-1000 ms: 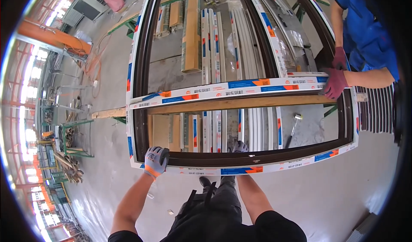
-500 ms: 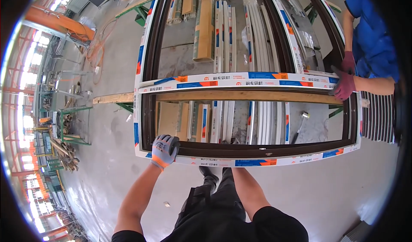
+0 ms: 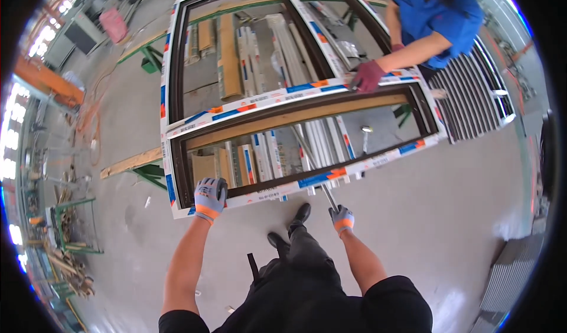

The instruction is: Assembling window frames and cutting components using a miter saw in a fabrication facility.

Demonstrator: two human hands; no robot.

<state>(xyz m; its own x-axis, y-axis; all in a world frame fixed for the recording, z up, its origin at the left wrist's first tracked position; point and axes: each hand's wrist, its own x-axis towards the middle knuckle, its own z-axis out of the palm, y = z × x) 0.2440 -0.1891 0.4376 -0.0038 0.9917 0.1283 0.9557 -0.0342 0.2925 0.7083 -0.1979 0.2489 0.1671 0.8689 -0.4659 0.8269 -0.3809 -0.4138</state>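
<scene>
Head view: the frame point(image 3: 171, 73) lies over a wooden beam point(image 3: 130, 163) on a green trestle point(image 3: 147, 177), in front of the person. The left hand point(image 3: 210, 199) is closed over the near rail point(image 3: 269, 192) at its left end. The right hand point(image 3: 342, 219) grips a metal bar point(image 3: 329, 197), which passes beneath this rail. A co-worker's hand point(image 3: 368, 78) rests on the crossbar point(image 3: 269, 101), toward its right end. Profiles point(image 3: 298, 49) lie below the frame.

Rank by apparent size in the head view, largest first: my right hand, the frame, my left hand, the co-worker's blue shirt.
1. Frame
2. Blue shirt
3. Left hand
4. Right hand
</scene>
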